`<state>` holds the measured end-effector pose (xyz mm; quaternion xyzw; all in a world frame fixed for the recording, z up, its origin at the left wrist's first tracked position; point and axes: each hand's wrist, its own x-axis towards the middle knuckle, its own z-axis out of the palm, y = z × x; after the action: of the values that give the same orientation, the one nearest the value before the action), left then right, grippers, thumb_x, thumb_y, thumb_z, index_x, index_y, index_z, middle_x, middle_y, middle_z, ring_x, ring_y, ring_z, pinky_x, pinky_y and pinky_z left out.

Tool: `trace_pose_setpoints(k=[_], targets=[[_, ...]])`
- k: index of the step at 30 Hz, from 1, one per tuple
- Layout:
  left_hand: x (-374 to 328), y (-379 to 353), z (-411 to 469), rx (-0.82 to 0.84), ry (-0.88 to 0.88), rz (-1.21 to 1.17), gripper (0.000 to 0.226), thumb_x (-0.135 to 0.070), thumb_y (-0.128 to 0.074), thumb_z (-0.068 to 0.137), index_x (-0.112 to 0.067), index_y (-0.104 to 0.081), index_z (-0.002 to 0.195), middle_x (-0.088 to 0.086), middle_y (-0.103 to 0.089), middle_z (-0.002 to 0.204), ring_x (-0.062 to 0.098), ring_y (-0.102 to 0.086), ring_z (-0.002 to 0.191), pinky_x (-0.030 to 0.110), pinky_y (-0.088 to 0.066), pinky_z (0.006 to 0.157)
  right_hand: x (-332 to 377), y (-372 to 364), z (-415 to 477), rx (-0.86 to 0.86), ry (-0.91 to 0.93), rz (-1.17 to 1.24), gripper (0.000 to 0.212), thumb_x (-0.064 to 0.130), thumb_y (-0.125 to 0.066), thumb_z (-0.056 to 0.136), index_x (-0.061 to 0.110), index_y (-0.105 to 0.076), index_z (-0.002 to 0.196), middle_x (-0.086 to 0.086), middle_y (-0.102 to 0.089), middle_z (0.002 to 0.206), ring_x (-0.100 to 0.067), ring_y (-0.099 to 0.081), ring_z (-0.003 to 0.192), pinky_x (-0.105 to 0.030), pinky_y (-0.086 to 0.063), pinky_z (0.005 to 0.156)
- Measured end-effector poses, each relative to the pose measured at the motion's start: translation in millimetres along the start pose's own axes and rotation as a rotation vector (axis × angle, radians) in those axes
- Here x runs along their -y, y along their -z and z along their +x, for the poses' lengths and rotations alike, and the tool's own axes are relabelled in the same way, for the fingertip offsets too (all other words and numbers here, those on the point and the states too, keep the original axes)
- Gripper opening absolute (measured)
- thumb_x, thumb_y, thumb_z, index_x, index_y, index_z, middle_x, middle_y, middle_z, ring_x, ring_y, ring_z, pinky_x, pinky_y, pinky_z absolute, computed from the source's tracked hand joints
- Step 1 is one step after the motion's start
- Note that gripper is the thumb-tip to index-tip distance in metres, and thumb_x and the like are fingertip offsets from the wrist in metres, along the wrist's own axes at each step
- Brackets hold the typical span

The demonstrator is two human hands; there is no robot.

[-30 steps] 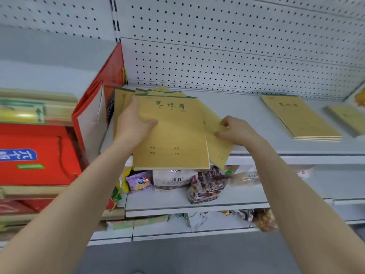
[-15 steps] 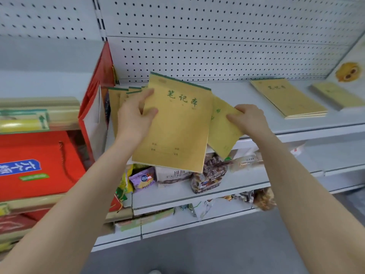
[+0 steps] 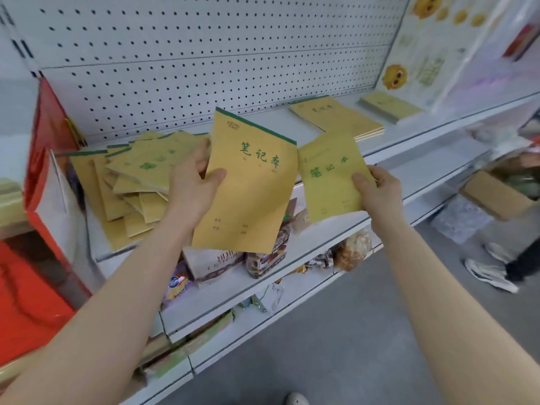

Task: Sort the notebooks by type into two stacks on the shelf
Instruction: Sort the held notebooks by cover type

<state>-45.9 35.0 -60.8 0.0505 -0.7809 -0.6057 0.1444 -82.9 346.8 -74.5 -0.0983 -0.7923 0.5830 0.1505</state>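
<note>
Holding one notebook in each hand, I have both lifted clear of the shelf (image 3: 388, 147) and in front of its edge. My left hand (image 3: 193, 185) has its grip clenched on the big notebook (image 3: 251, 185), thumb on the cover and fingers behind its left edge; this one has a green strip along the top and hangs tilted, its lower corner down in front of the snack bags (image 3: 233, 261) on the shelf below. My right hand (image 3: 377, 191) is grasping the small notebook (image 3: 327, 176) by its right edge, thumb on the front, the cover turned so the green writing runs at a slant. The two notebooks sit side by side, edges just touching or nearly so; I cannot tell which. To the left, a loose pile of notebooks (image 3: 137, 182) lies fanned out on the shelf beside a red bag (image 3: 49, 147). Farther right on the same shelf lie a neat stack of big notebooks (image 3: 336, 115) and, well apart beyond it, a stack of small notebooks (image 3: 388, 105) near the end panel. A shoe (image 3: 491, 273) shows on the floor at right.
</note>
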Motion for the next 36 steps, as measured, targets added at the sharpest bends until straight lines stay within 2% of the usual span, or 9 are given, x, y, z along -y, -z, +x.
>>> trace_pose_setpoints(k=[3, 7, 9, 21, 25, 29, 31, 33, 36], targets=[[2.6, -19.8, 7.1, 0.021, -0.007, -0.032, 0.047, -0.008, -0.058, 0.089, -0.029, -0.056, 0.132, -0.008, -0.067, 0.121, 0.013, -0.063, 0.111, 0.047, -0.049, 0.099, -4.4, 18.4, 9.5, -0.044, -0.008, 0.011, 0.011, 0.028, -0.057, 0.083, 0.036, -0.065, 0.084, -0.003, -0.07, 0.1, -0.029, -0.067, 0.094, -0.053, -0.056, 0.08], [-5.1, -48.4, 13.3, 0.028, -0.009, -0.098, 0.043, -0.001, -0.056, 0.09, -0.034, -0.061, 0.116, -0.01, -0.069, 0.114, 0.013, -0.065, 0.106, 0.048, -0.051, 0.095, -9.9, 35.3, 27.3, -0.06, -0.001, 0.045, 0.014, 0.026, -0.057, 0.085, 0.038, -0.066, 0.084, -0.002, -0.071, 0.101, -0.027, -0.068, 0.094, -0.052, -0.057, 0.081], [-12.2, -92.6, 20.5, 0.019, -0.017, -0.113, 0.044, 0.003, -0.056, 0.089, -0.029, -0.059, 0.119, -0.006, -0.067, 0.117, 0.015, -0.064, 0.108, 0.046, -0.051, 0.095, -21.0, 62.1, 58.0, -0.054, -0.005, 0.048, 0.014, 0.028, -0.056, 0.083, 0.038, -0.066, 0.081, -0.002, -0.071, 0.1, -0.028, -0.067, 0.094, -0.053, -0.056, 0.08], [-44.4, -217.5, 51.8, -0.04, -0.072, -0.222, 0.048, 0.005, -0.054, 0.087, -0.029, -0.058, 0.119, 0.001, -0.069, 0.113, 0.02, -0.066, 0.106, 0.046, -0.054, 0.09, -43.5, 134.6, 160.7, -0.044, -0.005, 0.059, 0.014, 0.025, -0.057, 0.087, 0.033, -0.066, 0.083, 0.0, -0.07, 0.096, -0.028, -0.066, 0.094, -0.047, -0.056, 0.082], [-51.2, -251.0, 78.4, -0.046, -0.075, -0.24, 0.049, 0.003, -0.054, 0.085, -0.034, -0.059, 0.118, -0.002, -0.07, 0.112, 0.021, -0.065, 0.107, 0.049, -0.054, 0.09, -52.7, 147.3, 198.4, -0.06, -0.019, 0.06, 0.013, 0.022, -0.055, 0.09, 0.028, -0.067, 0.094, 0.003, -0.068, 0.094, -0.02, -0.064, 0.087, -0.038, -0.055, 0.078], [-54.5, -276.9, 117.2, -0.034, -0.077, -0.285, 0.049, 0.005, -0.051, 0.086, -0.029, -0.058, 0.121, 0.002, -0.07, 0.113, 0.021, -0.066, 0.105, 0.044, -0.056, 0.087, -54.7, 147.2, 239.2, -0.075, -0.013, 0.075, 0.014, 0.021, -0.054, 0.091, 0.025, -0.066, 0.098, 0.006, -0.066, 0.092, -0.013, -0.061, 0.08, -0.027, -0.052, 0.067], [-54.7, -285.8, 139.0, -0.018, -0.072, -0.311, 0.048, 0.006, -0.051, 0.087, -0.027, -0.058, 0.121, 0.007, -0.069, 0.113, 0.023, -0.067, 0.101, 0.043, -0.056, 0.085, -54.3, 143.2, 260.0, -0.086, -0.009, 0.083, 0.017, 0.022, -0.055, 0.09, 0.023, -0.068, 0.102, 0.004, -0.068, 0.095, -0.017, -0.063, 0.084, -0.029, -0.055, 0.067], [-56.4, -292.6, 160.6, -0.003, -0.062, -0.344, 0.047, 0.007, -0.051, 0.086, -0.025, -0.057, 0.12, 0.01, -0.069, 0.111, 0.024, -0.067, 0.096, 0.042, -0.056, 0.082, -53.3, 138.2, 281.4, -0.09, -0.002, 0.087, 0.018, 0.023, -0.056, 0.088, 0.024, -0.069, 0.101, 0.002, -0.07, 0.099, -0.022, -0.065, 0.092, -0.036, -0.056, 0.077], [-61.4, -305.1, 192.6, 0.011, -0.028, -0.406, 0.044, 0.009, -0.051, 0.089, -0.023, -0.056, 0.119, 0.006, -0.069, 0.101, 0.018, -0.067, 0.085, 0.035, -0.056, 0.075, -50.9, 133.0, 313.6, -0.086, -0.007, 0.104, 0.013, 0.021, -0.055, 0.089, 0.024, -0.068, 0.092, 0.003, -0.067, 0.089, -0.017, -0.06, 0.08, -0.034, -0.051, 0.074]])
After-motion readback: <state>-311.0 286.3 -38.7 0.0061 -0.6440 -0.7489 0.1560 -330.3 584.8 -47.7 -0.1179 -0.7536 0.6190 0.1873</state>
